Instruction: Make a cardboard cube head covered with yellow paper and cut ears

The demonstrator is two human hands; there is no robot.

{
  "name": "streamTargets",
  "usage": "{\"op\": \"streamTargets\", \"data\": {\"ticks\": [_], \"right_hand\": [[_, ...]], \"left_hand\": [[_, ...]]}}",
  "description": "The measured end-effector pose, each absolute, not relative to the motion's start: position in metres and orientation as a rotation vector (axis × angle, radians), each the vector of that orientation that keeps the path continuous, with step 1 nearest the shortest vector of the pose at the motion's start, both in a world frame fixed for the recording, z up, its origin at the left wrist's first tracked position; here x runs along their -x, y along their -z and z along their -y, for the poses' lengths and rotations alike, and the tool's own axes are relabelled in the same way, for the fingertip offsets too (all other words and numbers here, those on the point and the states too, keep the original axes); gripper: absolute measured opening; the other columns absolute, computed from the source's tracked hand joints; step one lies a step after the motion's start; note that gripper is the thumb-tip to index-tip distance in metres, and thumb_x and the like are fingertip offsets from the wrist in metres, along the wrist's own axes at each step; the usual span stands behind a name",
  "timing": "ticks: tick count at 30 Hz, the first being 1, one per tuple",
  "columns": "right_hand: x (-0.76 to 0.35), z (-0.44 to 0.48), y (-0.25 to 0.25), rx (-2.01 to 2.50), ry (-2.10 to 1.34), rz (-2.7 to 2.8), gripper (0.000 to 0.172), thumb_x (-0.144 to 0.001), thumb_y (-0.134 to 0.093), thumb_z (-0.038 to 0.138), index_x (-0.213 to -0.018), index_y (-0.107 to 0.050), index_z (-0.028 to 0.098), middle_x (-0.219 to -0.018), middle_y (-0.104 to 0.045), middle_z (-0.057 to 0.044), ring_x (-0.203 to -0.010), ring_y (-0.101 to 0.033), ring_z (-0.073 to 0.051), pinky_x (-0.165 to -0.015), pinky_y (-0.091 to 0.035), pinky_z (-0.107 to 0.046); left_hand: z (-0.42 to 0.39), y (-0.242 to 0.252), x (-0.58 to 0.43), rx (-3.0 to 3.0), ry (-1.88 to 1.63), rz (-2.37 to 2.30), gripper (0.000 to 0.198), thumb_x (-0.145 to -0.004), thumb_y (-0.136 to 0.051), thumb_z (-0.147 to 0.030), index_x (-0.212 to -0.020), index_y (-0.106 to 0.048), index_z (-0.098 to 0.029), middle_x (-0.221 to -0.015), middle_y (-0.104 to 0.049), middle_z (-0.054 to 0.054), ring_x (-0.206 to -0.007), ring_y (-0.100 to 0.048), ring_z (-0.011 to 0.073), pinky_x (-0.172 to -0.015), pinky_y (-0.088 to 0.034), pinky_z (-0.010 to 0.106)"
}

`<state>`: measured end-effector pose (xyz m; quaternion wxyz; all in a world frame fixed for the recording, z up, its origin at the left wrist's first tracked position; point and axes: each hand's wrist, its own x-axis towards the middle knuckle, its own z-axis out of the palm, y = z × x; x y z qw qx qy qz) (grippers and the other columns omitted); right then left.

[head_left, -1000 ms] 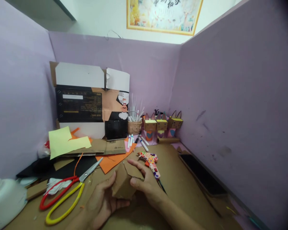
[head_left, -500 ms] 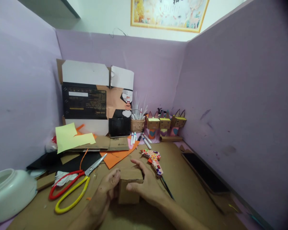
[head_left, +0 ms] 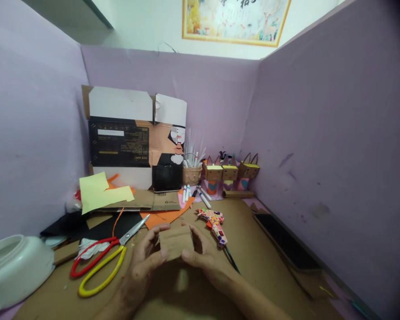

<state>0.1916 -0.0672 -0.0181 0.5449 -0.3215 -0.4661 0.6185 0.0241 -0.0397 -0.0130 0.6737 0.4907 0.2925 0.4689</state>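
A small brown cardboard box is held between my two hands, its broad plain face turned up toward me. My left hand grips its left side, thumb at the lower left corner and fingers behind. On the opposite side, my right hand has its thumb at the lower right corner and its fingers along the right edge. Red-and-yellow-handled scissors lie with blades apart to the left of my left hand. Beyond my right hand rests a flower-patterned glue gun with a dark cord.
Three cardboard cat figures stand at the back near a basket of markers. A flattened printed carton leans on the back wall. Left are yellow paper and a white pot; right, a dark flat panel by the wall.
The small box has been lifted and turned so that its flat face shows toward me. Both hands have shifted their grip, thumbs now at its lower corners.
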Motion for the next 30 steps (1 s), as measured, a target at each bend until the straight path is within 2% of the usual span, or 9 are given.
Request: {"op": "streamTargets", "data": {"ticks": [5, 11, 14, 16, 21, 25, 30], "right_hand": [[-0.191, 0.065, 0.021, 0.73, -1.357, 1.101, 0.08, -0.053, -0.082, 0.033, -0.121, -0.041, 0.023, -0.123, -0.05, -0.011, -0.111, -0.051, -0.027, -0.096, -0.038, -0.043], [-0.193, 0.064, 0.027, 0.612, -1.37, 1.191, 0.082, -0.058, -0.08, 0.03, -0.127, -0.036, 0.026, -0.132, -0.043, -0.011, -0.117, -0.047, -0.027, -0.095, -0.039, -0.042], [-0.196, 0.063, 0.025, 0.601, -1.34, 1.199, 0.077, -0.064, -0.076, 0.034, -0.13, -0.036, 0.026, -0.135, -0.042, -0.01, -0.123, -0.041, -0.026, -0.097, -0.038, -0.04], [-0.196, 0.062, 0.024, 0.619, -1.305, 1.195, 0.074, -0.065, -0.075, 0.035, -0.129, -0.038, 0.025, -0.134, -0.044, -0.01, -0.123, -0.041, -0.025, -0.096, -0.038, -0.04], [-0.194, 0.06, 0.025, 0.651, -1.245, 1.18, 0.076, -0.057, -0.08, 0.035, -0.123, -0.044, 0.025, -0.129, -0.048, -0.011, -0.121, -0.043, -0.028, -0.094, -0.04, -0.041], [-0.195, 0.059, 0.025, 0.634, -1.265, 1.175, 0.084, -0.049, -0.084, 0.037, -0.122, -0.045, 0.027, -0.131, -0.046, -0.01, -0.123, -0.04, -0.029, -0.093, -0.041, -0.042], [-0.201, 0.056, 0.025, 0.577, -1.309, 1.22, 0.085, -0.053, -0.081, 0.039, -0.127, -0.043, 0.024, -0.136, -0.041, -0.012, -0.125, -0.038, -0.028, -0.095, -0.039, -0.041]], "left_hand": [[0.04, 0.011, -0.024, -1.144, -1.042, -0.717, 0.065, -0.066, -0.068, -0.03, -0.124, -0.039, -0.02, -0.127, -0.05, 0.01, -0.119, -0.044, 0.0311, -0.092, -0.043, 0.036], [0.036, 0.011, -0.023, -1.185, -0.927, -0.656, 0.074, -0.066, -0.07, -0.03, -0.128, -0.032, -0.018, -0.124, -0.051, 0.014, -0.114, -0.048, 0.0341, -0.092, -0.042, 0.042], [0.033, 0.015, -0.023, -1.218, -0.959, -0.618, 0.076, -0.064, -0.071, -0.029, -0.128, -0.032, -0.019, -0.128, -0.047, 0.014, -0.115, -0.047, 0.034, -0.093, -0.042, 0.041], [0.033, 0.017, -0.023, -1.261, -0.968, -0.612, 0.078, -0.062, -0.072, -0.029, -0.128, -0.032, -0.019, -0.129, -0.047, 0.014, -0.116, -0.046, 0.0341, -0.093, -0.042, 0.04], [0.034, 0.016, -0.024, -1.294, -1.04, -0.638, 0.086, -0.061, -0.073, -0.032, -0.134, -0.028, -0.018, -0.135, -0.043, 0.014, -0.123, -0.038, 0.0334, -0.094, -0.041, 0.037], [0.03, 0.014, -0.024, -1.345, -0.964, -0.615, 0.087, -0.062, -0.072, -0.035, -0.134, -0.028, -0.015, -0.131, -0.046, 0.017, -0.12, -0.042, 0.0348, -0.095, -0.04, 0.041], [0.025, 0.016, -0.021, -1.37, -0.961, -0.591, 0.088, -0.06, -0.074, -0.033, -0.134, -0.029, -0.017, -0.129, -0.048, 0.016, -0.118, -0.044, 0.0356, -0.094, -0.041, 0.042]]}}
